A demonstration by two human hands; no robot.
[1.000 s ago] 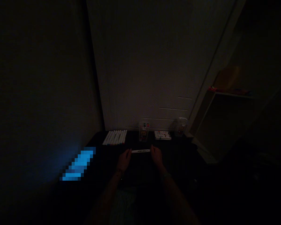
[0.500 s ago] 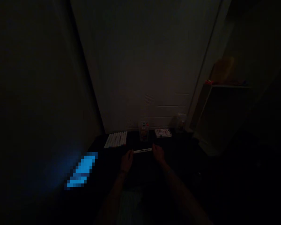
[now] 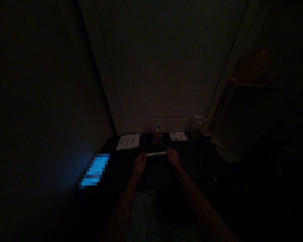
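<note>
A white marker (image 3: 156,154) with dark print on its barrel is stretched level between my two hands, above the dark table. My left hand (image 3: 140,162) is closed on its left end. At the other end, the fingers of my right hand (image 3: 172,156) are closed on it too. Just beyond the marker stands a clear plastic case (image 3: 158,135) with a few coloured marker ends showing at its top. Several white markers (image 3: 128,141) lie side by side in a row to the left. The dim light hides the details of my fingers.
Behind the table rises a pale wall (image 3: 164,74). A flat pack of markers (image 3: 178,136) lies at the back right, with another clear case (image 3: 198,126) beside it. A glowing blurred blue screen (image 3: 94,171) is at the left. Further right stands a shelf unit (image 3: 257,85).
The whole view has shifted slightly, so things appear higher and a little to the right. Both hands keep the marker between them.
</note>
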